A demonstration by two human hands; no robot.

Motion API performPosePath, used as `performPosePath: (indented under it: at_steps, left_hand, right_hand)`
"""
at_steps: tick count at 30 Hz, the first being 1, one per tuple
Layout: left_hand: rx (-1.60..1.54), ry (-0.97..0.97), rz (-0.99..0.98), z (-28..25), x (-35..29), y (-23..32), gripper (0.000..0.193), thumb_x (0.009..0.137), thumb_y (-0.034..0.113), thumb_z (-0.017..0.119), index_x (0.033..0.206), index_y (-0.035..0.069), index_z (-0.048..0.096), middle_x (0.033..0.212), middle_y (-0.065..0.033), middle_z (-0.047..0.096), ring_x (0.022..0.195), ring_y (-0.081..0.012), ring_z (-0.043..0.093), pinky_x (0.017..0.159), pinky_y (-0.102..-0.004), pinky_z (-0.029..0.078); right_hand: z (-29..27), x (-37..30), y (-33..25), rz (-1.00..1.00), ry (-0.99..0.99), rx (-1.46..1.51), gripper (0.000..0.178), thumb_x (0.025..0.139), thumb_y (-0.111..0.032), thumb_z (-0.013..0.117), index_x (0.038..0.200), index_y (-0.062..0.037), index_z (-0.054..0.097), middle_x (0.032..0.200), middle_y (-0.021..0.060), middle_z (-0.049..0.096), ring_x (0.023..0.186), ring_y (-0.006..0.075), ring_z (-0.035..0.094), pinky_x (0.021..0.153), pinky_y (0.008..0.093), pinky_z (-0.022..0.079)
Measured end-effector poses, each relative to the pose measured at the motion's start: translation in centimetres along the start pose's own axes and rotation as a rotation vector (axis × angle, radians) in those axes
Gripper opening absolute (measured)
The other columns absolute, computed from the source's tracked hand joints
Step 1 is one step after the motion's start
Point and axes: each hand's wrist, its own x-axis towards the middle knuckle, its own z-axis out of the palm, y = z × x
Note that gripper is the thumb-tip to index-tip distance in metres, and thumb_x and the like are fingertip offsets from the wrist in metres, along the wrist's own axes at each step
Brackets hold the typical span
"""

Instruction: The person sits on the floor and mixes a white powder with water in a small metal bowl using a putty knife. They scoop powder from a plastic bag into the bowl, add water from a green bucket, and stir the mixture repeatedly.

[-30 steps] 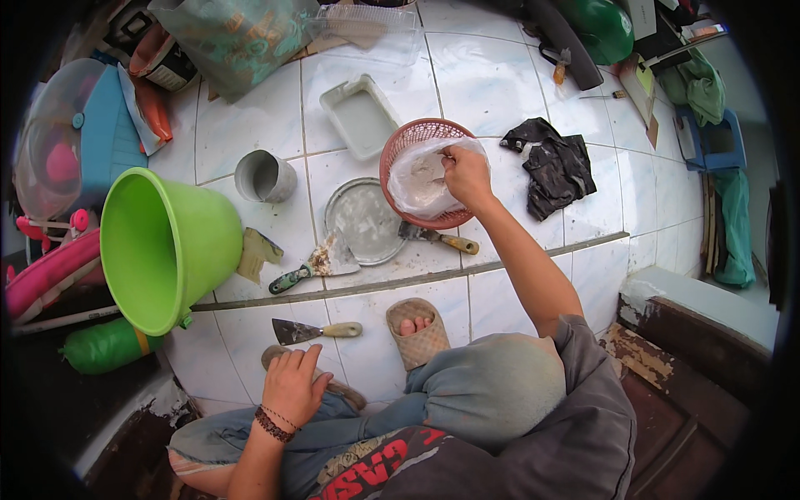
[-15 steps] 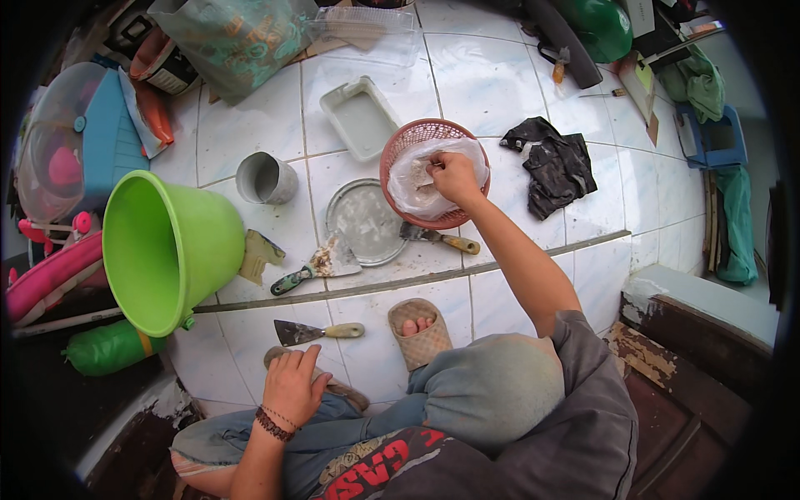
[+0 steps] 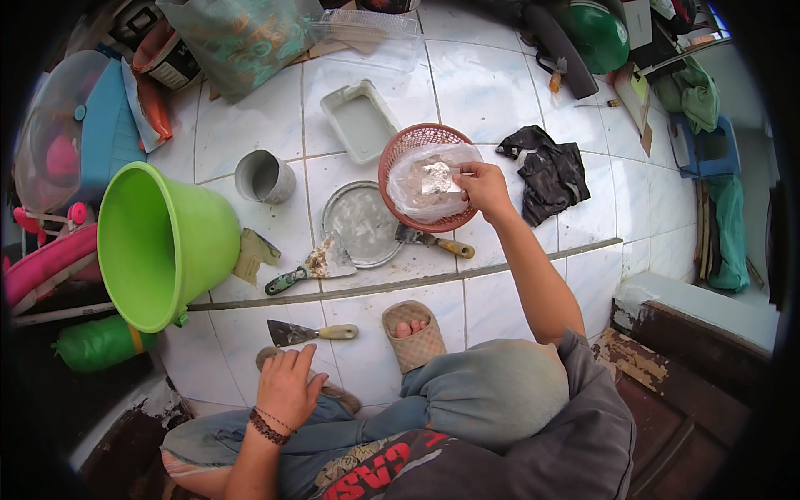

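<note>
The view comes from the person's head — the left of two side-by-side fisheyes — looking steeply down past the lap (image 3: 492,387), from the near edge of the tiled floor (image 3: 492,83) toward its far edge. It sits near enough for left hand (image 3: 287,385) and right hand (image 3: 486,192) to show whole.
</note>
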Motion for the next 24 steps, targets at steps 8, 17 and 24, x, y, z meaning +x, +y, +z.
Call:
performPosePath:
  at_steps: [8, 17, 24]
  left_hand:
    - [-0.051, -0.008, -0.043, -0.5, -0.2, 0.0, 0.047, 0.082, 0.017, 0.072, 0.122, 0.001, 0.056, 0.095, -0.0151, 0.058, 0.09, -0.0353, 0.054, 0.081, -0.043, 0.044]
    - [-0.031, 0.019, -0.045, -0.8, -1.1, 0.3, 0.048, 0.082, 0.018, 0.071, 0.125, 0.001, 0.055, 0.096, -0.0134, 0.058, 0.09, -0.0329, 0.054, 0.081, -0.0421, 0.043]
    - [0.011, 0.015, -0.048, -0.6, -2.0, 0.0, 0.047, 0.085, 0.022, 0.07, 0.125, 0.003, 0.054, 0.094, -0.0112, 0.057, 0.09, -0.0291, 0.055, 0.082, -0.0405, 0.041]
  right_hand:
    - [-0.7, -3.4, -1.9, 0.029, -0.12, 0.29, 0.025, 0.09, -0.006, 0.068, 0.112, 0.0054, 0.064, 0.067, -0.0014, 0.058, 0.052, 0.0028, 0.047, 0.039, 0.0173, 0.03]
    - [5.9, -8.8, -2.3, 0.075, -0.302, 0.281, 0.022, 0.091, -0.006, 0.066, 0.11, 0.0049, 0.066, 0.069, 0.001, 0.061, 0.05, 0.0049, 0.049, 0.043, 0.0207, 0.037]
    - [10.4, -8.7, 0.0, -0.365, -0.038, -0.125, 0.017, 0.092, -0.008, 0.064, 0.102, 0.0043, 0.068, 0.071, 0.009, 0.067, 0.054, 0.0152, 0.059, 0.052, 0.03, 0.047]
